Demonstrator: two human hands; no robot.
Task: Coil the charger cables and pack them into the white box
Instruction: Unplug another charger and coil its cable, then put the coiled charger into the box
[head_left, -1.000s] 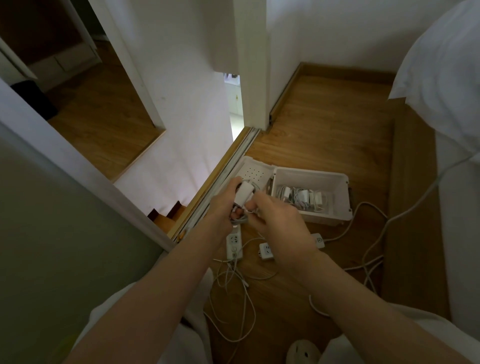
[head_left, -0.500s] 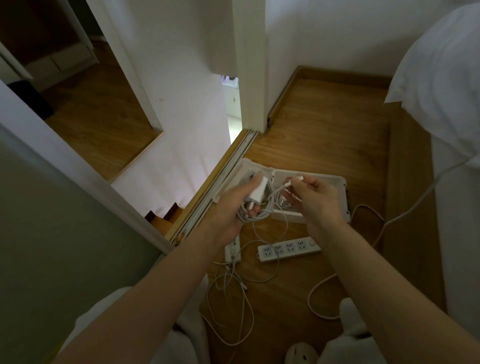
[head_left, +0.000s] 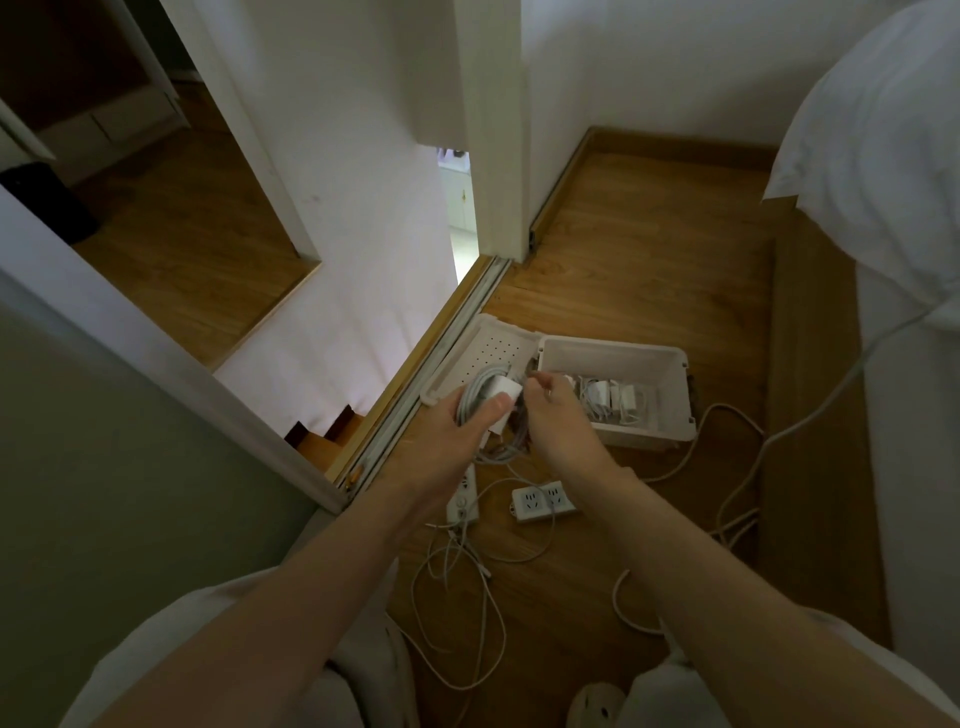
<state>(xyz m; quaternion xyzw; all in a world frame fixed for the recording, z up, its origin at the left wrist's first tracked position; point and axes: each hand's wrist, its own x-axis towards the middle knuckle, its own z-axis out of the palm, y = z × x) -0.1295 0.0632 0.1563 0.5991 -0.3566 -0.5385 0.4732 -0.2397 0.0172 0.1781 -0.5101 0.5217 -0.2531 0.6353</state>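
- Left hand — held above the floor, fingers wrapped round the bundle, thumb pressing the adapter down on top.
- Coiled cable — grey-white loops gathered in that grip; a few turns sag loose below the palm.
- Loose cables — uncoiled, sprawled on the boards near the knees, not yet dealt with.
- Lid — perforated, lying open flat just left of the box.
- Adapter — white block lying across the loops, under the thumb.
- Power strips — two, on the floor below the hands.
- Right hand — fingers curled in against the bundle beside the adapter; whether they pinch a strand cannot be told.
- Packed chargers — already lying in the box.
- White box — open, on the floor just right of both hands.
- Handling note, by judgement: gather the sagging turns and tuck the free end under a loop before releasing, then set the bundle flat in the box's left portion.
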